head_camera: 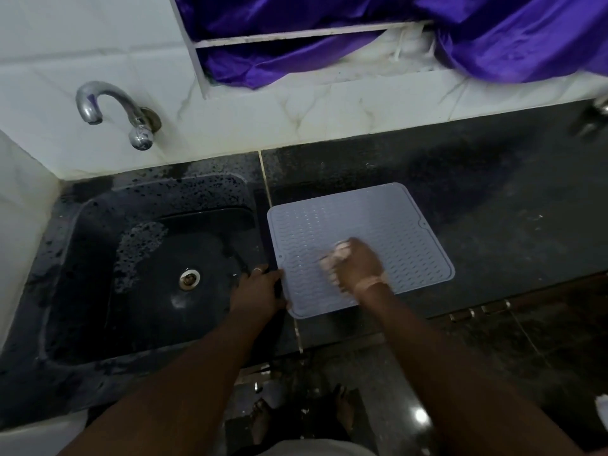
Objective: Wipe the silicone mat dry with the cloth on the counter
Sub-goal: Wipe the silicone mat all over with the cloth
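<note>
A pale grey ribbed silicone mat (378, 225) lies flat on the dark counter, right of the sink. My right hand (357, 263) is on the mat's near middle, blurred by motion, and grips a bunched light pinkish cloth (335, 255) that peeks out under the fingers and near the wrist. My left hand (260, 289) holds the mat's near left corner, fingers curled over its edge at the counter's seam.
A black sink (108, 258) with a metal drain (190, 278) sits to the left, a chrome tap (98, 106) on the white tiled wall above it. Purple fabric (329, 34) hangs behind the counter. Dark counter (510, 209) stretches right; a metal object (592, 120) sits far right.
</note>
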